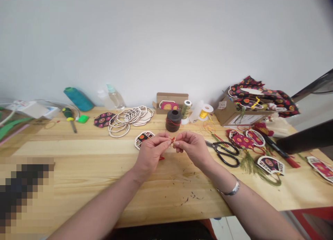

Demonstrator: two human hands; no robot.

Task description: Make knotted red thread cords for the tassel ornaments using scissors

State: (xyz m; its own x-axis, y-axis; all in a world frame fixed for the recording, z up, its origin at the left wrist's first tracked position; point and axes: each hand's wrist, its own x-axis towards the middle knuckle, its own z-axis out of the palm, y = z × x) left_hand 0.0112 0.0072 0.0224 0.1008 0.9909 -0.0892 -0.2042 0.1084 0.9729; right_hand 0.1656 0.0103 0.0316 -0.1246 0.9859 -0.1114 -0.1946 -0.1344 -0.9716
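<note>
My left hand [153, 150] pinches a thin red cord [172, 139] over the middle of the table. Facing it, my right hand [191, 144] is also closed, its thumb and fingertips pressed on the same cord. The fingertips of both hands almost meet. A bit of red cord shows below my left hand. Just behind that hand lies a patterned ornament [142, 138] with a pale cut-out frame, partly covered by my fingers. A dark spool [173, 122] wound with red thread stands beyond my fingertips. Black-handled scissors [225, 150] lie right of my right hand.
Pale wooden frames [130, 119] are piled at the back left, near a teal thread cone [78, 99] and a screwdriver [69, 118]. Green and yellow spools stand at the back. On the right are a cardboard box [231, 113] of fabric, tasselled ornaments [270, 164] and a black post [307, 137].
</note>
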